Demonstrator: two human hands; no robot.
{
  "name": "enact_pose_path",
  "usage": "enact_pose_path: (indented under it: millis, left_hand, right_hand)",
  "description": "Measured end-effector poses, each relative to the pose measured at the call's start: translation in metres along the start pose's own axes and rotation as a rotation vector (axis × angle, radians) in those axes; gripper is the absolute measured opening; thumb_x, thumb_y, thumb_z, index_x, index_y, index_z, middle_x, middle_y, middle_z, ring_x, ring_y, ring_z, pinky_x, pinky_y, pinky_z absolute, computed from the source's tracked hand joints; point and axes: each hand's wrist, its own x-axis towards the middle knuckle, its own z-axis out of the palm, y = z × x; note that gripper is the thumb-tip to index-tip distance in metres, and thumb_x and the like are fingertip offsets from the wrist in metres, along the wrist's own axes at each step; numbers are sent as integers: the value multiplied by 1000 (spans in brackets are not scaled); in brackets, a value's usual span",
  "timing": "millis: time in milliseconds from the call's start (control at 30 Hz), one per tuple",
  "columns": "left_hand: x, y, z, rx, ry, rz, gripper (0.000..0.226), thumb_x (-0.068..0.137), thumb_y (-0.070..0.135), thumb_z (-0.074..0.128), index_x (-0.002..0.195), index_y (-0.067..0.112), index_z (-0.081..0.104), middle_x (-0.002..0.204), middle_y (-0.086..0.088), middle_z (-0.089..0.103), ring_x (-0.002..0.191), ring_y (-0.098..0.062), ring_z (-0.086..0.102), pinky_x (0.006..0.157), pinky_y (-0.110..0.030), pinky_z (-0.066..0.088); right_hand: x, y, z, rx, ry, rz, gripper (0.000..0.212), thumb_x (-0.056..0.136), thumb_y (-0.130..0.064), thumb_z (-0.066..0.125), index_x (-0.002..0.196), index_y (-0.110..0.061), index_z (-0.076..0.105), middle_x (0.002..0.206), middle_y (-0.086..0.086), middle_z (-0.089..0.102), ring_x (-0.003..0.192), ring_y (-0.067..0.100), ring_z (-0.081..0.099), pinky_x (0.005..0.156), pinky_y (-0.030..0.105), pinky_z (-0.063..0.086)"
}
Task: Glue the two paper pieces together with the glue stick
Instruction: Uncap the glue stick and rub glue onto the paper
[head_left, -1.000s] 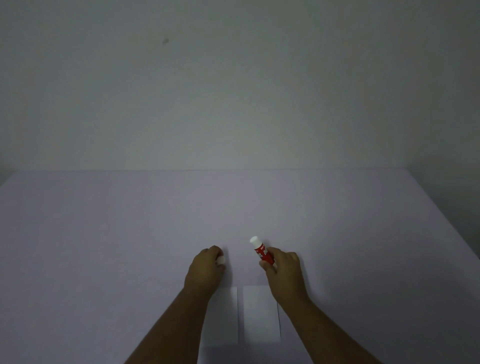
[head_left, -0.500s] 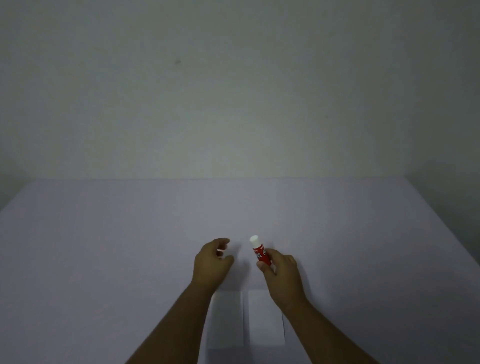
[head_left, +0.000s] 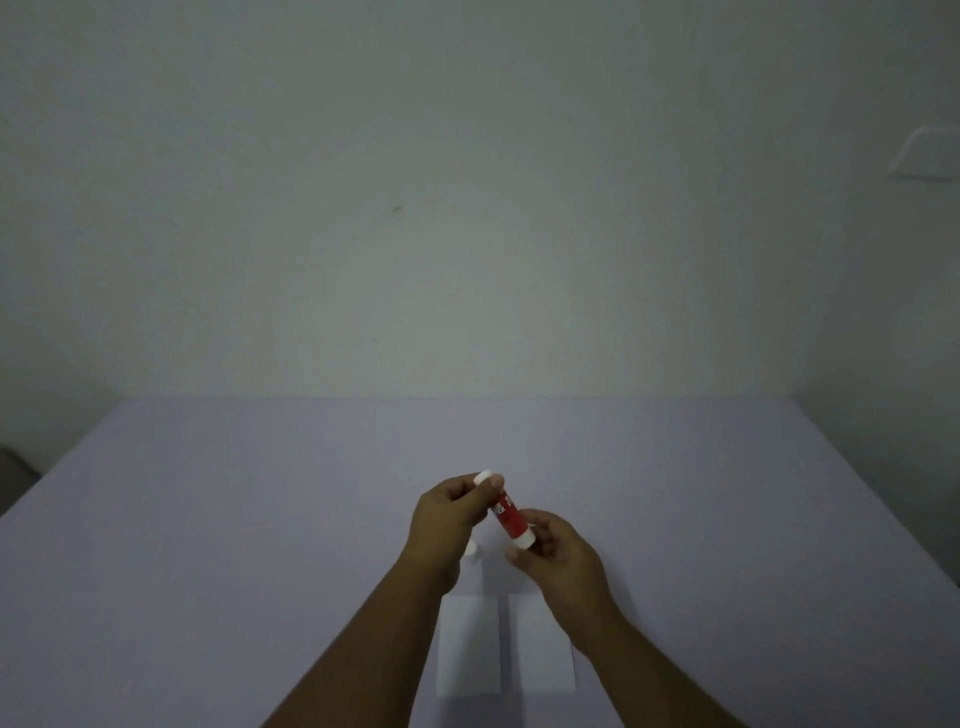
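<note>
A red glue stick (head_left: 506, 514) with white ends is held tilted above the table between both hands. My left hand (head_left: 449, 514) pinches its upper white end, and my right hand (head_left: 558, 551) grips its lower white base. Two white paper pieces lie side by side on the table near me, the left piece (head_left: 467, 649) and the right piece (head_left: 543, 652), with a narrow gap between them. My forearms cover parts of their outer edges. A small white cap (head_left: 471, 554) stands on the table just below my left hand.
The table (head_left: 234, 519) has a pale lilac cover and meets a plain wall (head_left: 467, 208) at the back. Its right edge runs diagonally at the far right.
My left hand has let go of the small white cap, which now sits on the table, and has closed on the glue stick's upper end. Both hands have risen slightly.
</note>
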Motion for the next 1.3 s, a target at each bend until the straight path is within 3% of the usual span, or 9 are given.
enact_pose_path:
  millis: [67,233,367,533,733,933,1100,1233,1300]
  left_hand:
    - [-5,4,-1,-16,-7,6,24,79,33,72,96,16,72,95,-6,73,96,-22,65,73,-23,49]
    - [-13,11,0,-63,-23,17,31,80,31,72,103,12,71,101,-8,72,101,-23,64,77,-24,49]
    - [-17,14,4,-45,-30,47,26,79,32,72,98,15,72,99,-7,73,98,-22,64,74,-24,49]
    - [-18,15,3,-13,-59,47,24,79,33,72,96,15,73,95,-5,73,94,-21,64,72,-22,49]
    - [-19,11,1,-3,-33,45,15,79,32,72,89,21,73,92,-5,73,92,-21,64,71,-23,49]
    - [-21,10,3,13,-98,25,22,78,29,74,96,16,73,93,-2,74,95,-19,64,73,-25,49]
    - [-21,2,-1,13,-72,12,24,79,31,72,97,15,73,93,-3,73,93,-20,64,73,-26,49]
    - [-22,-1,0,0,-108,-12,27,76,34,73,96,16,74,92,-2,72,94,-20,63,75,-29,48]
    - [-21,-2,-1,10,-120,-11,28,76,34,73,97,15,74,92,-3,72,95,-22,62,76,-30,48]
  right_hand:
    - [-6,-3,-3,85,-7,27,28,75,-20,75,96,-36,65,83,-16,71,77,-2,65,65,12,48]
    - [-14,-12,-4,134,-20,47,19,77,-31,72,94,-33,63,94,-11,71,90,11,65,71,22,45]
    - [-17,-16,-6,171,17,79,24,79,-31,69,97,-19,62,82,-2,72,74,15,67,66,25,50]
    - [-21,-17,-7,565,-172,367,48,89,-47,46,80,-6,68,65,10,67,60,20,62,62,31,50]
    - [-20,-9,-6,591,-85,219,38,70,-31,66,97,-4,63,79,11,66,68,18,57,67,30,51]
    - [-22,-9,-2,728,-163,505,50,88,-48,49,78,-3,67,62,10,60,53,18,54,48,26,47]
    - [-25,-12,-2,696,-93,392,37,78,-32,62,94,1,62,65,11,61,60,19,53,59,30,45]
    - [-28,-15,-1,669,-126,519,52,87,-50,47,65,-6,63,53,5,49,46,14,41,43,24,34]
    - [-29,-14,0,638,-140,563,60,87,-57,43,59,-8,63,53,5,48,46,15,41,45,25,32]
